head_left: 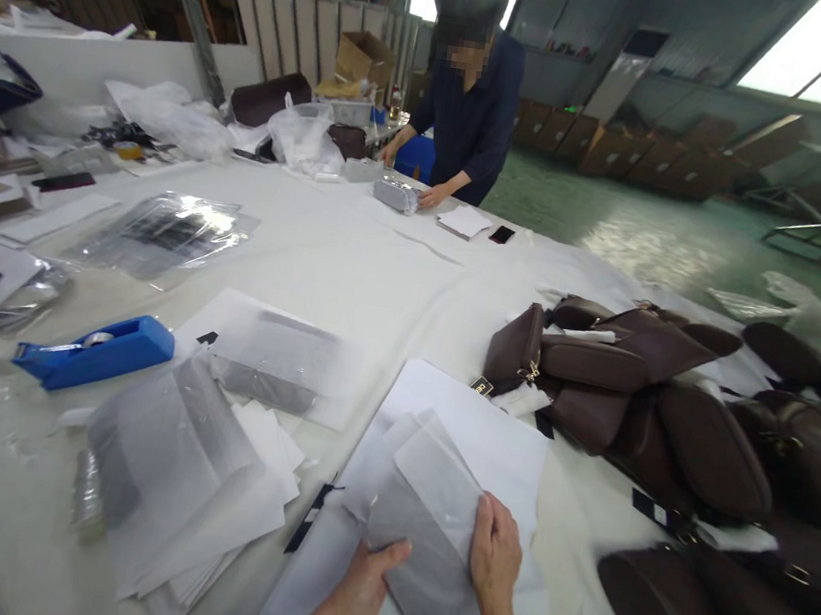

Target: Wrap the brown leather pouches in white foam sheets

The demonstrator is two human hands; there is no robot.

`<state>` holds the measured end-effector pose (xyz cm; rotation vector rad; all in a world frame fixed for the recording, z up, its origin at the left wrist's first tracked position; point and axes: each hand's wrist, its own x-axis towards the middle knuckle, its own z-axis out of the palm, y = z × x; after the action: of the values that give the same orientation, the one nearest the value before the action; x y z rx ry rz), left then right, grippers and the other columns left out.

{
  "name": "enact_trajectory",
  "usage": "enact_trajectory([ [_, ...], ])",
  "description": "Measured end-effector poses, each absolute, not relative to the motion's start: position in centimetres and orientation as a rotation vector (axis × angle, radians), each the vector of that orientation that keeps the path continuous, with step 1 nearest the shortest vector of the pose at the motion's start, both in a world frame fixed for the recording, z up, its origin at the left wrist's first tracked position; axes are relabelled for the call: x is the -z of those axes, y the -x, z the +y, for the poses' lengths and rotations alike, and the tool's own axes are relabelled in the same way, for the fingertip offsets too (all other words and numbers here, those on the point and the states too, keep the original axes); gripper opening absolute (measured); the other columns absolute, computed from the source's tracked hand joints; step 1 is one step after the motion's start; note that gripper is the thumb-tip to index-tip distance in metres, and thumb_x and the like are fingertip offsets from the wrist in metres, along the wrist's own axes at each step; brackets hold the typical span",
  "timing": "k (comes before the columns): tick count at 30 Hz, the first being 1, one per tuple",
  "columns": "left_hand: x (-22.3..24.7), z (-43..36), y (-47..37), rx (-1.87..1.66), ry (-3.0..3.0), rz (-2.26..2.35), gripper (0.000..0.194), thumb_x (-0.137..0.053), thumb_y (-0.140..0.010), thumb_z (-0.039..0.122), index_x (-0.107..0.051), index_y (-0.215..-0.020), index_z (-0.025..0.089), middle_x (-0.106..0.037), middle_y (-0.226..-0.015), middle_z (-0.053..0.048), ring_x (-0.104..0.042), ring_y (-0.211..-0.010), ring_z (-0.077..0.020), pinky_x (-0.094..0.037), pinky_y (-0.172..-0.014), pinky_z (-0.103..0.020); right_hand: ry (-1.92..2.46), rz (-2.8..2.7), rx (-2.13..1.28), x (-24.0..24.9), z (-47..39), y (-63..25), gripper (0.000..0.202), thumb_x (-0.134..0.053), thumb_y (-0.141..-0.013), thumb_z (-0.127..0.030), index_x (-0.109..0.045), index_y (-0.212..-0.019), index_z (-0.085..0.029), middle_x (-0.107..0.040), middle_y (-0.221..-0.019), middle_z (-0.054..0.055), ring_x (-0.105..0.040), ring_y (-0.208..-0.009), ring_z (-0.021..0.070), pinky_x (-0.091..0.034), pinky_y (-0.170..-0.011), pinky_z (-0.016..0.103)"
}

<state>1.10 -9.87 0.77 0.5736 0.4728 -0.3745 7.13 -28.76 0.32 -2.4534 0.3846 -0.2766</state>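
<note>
A flat item wrapped in translucent white paper [421, 511] lies tilted over white sheets [491, 439] at the front of the table. My left hand [366, 584] grips its lower left edge, thumb on top and fingers hidden beneath. On its right edge my right hand [497, 551] is closed, fingers bent together. A black tag [311, 516] sticks out to the left of the sheets. Left of my hands, more translucent paper [171, 458] rests on a stack of white sheets [275, 471]. Behind it is another paper-wrapped item [274, 360].
Dark brown bags [710, 448] are piled on the right. A blue tape dispenser [102, 353] and clear plastic bags [167, 235] lie on the left. Across the white table [355, 270], a person [475, 104] handles a wrapped item [396, 194] near a phone [502, 235].
</note>
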Motion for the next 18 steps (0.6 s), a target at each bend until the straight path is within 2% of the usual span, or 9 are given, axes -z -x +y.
enact_trajectory([
  [4, -1.5, -9.7, -2.9, 0.429, -0.616, 0.376, 0.060, -0.083, -0.052, 0.026, -0.065, -0.108, 0.015, -0.067, -0.110, -0.011, -0.058, -0.109, -0.0301, -0.044, -0.098, -0.042, 2.365, 0.486, 0.316, -0.1, -28.7, -7.1, 0.071, -0.023, -0.082, -0.069, -0.063, -0.103, -0.014, -0.065, -0.108, 0.016, -0.054, -0.105, 0.0273, -0.038, -0.096, 0.041],
  [10, -5.5, -10.8, -5.2, 0.400, -0.882, 0.113, 0.051, -0.079, -0.062, 0.038, -0.066, -0.105, 0.014, -0.066, -0.113, -0.011, -0.058, -0.108, -0.0282, -0.043, -0.099, -0.042, 2.157, 0.838, 0.313, -0.2, -30.2, -6.8, 0.083, -0.018, -0.077, -0.074, -0.059, -0.115, -0.011, -0.058, -0.123, 0.019, -0.048, -0.117, 0.0321, -0.036, -0.100, 0.047],
  [14, -8.4, -11.7, -5.0, 0.355, -0.977, -0.029, 0.048, -0.076, -0.066, 0.040, -0.066, -0.106, 0.015, -0.068, -0.110, -0.009, -0.059, -0.105, -0.0272, -0.045, -0.096, -0.042, 2.075, 0.862, 0.409, -3.6, -30.6, -6.1, 0.079, -0.019, -0.081, -0.068, -0.056, -0.121, -0.010, -0.055, -0.128, 0.019, -0.045, -0.123, 0.0318, -0.032, -0.104, 0.047],
  [18, -10.5, -11.0, -5.0, 0.331, -0.797, -0.003, 0.053, -0.078, -0.066, 0.039, -0.063, -0.111, 0.017, -0.066, -0.113, -0.010, -0.058, -0.110, -0.0266, -0.041, -0.101, -0.041, 2.128, 0.757, 0.515, -9.2, -30.3, -5.5, 0.070, -0.025, -0.085, -0.063, -0.056, -0.123, -0.013, -0.059, -0.124, 0.016, -0.049, -0.120, 0.0317, -0.033, -0.104, 0.049],
])
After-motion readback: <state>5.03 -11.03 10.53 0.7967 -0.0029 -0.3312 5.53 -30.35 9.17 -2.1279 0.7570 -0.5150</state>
